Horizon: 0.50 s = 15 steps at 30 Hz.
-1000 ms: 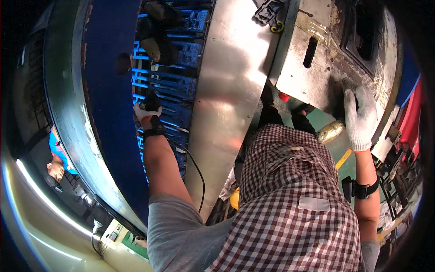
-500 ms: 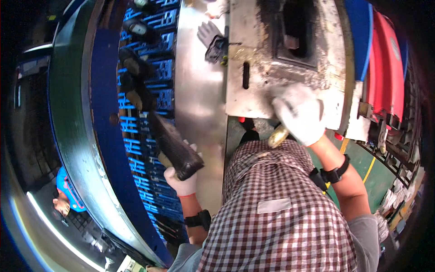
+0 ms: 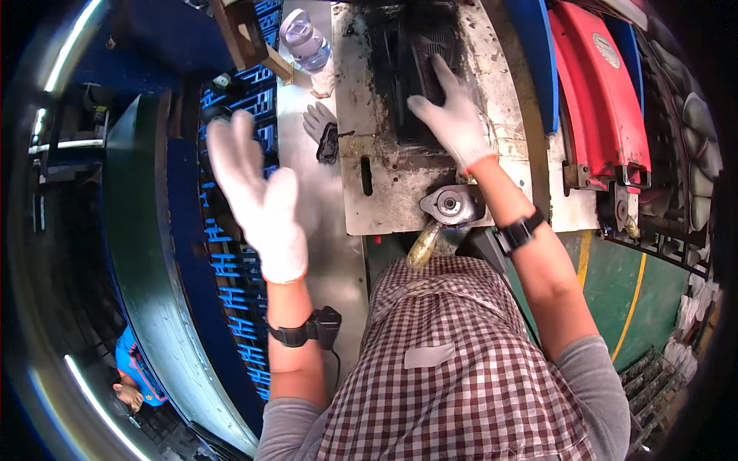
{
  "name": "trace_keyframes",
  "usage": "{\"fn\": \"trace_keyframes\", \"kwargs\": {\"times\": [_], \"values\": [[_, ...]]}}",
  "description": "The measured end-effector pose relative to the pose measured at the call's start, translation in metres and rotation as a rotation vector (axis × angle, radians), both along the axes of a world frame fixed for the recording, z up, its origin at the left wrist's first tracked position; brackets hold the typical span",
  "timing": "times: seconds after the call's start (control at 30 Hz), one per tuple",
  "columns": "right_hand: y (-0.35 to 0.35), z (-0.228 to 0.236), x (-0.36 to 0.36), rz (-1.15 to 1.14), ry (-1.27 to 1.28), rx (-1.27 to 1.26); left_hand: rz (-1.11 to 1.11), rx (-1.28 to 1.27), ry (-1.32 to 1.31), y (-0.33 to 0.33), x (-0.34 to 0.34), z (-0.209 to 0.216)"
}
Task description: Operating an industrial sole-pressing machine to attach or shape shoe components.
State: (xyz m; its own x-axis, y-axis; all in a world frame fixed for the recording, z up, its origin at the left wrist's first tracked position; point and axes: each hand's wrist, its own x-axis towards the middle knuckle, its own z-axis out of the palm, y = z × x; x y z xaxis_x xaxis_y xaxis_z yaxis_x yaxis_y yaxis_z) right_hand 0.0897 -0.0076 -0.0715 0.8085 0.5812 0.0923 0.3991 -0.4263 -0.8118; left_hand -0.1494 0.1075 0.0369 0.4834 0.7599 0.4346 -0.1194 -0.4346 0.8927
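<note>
My left hand, in a white knit glove, is raised over a row of blue racks. Its fingers are spread and slightly blurred, and nothing shows in them. My right hand, gloved the same way, reaches over the dark recess of a stained metal plate. Its fingers are apart, one fingertip at a dark ribbed piece inside the recess. Near my body, a grey tool with a round head rests on the plate's edge, its yellowish wrapped handle sticking out toward me.
A grey glove and a small black item lie on the metal strip left of the plate. Beyond them stands a clear bottle. A red housing is on the right. At far left is a person in blue.
My left hand no longer holds the long black piece and has moved up and forward. My right hand has let go of the wrapped handle and reached forward to the recess.
</note>
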Motion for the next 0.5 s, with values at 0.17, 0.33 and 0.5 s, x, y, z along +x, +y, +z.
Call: {"fn": "trace_keyframes", "kwargs": {"times": [0.17, 0.33, 0.5], "values": [[0.019, -0.017, 0.015, -0.041, -0.299, -0.401, -0.058, 0.257, -0.142, 0.005, 0.04, 0.069], [0.029, -0.008, 0.003, -0.054, -0.315, -0.483, -0.13, 0.703, 0.064, 0.016, 0.074, 0.14], [0.018, -0.008, 0.011, -0.043, -0.285, -0.488, -0.215, 1.117, 0.244, 0.026, 0.166, 0.184]]}}
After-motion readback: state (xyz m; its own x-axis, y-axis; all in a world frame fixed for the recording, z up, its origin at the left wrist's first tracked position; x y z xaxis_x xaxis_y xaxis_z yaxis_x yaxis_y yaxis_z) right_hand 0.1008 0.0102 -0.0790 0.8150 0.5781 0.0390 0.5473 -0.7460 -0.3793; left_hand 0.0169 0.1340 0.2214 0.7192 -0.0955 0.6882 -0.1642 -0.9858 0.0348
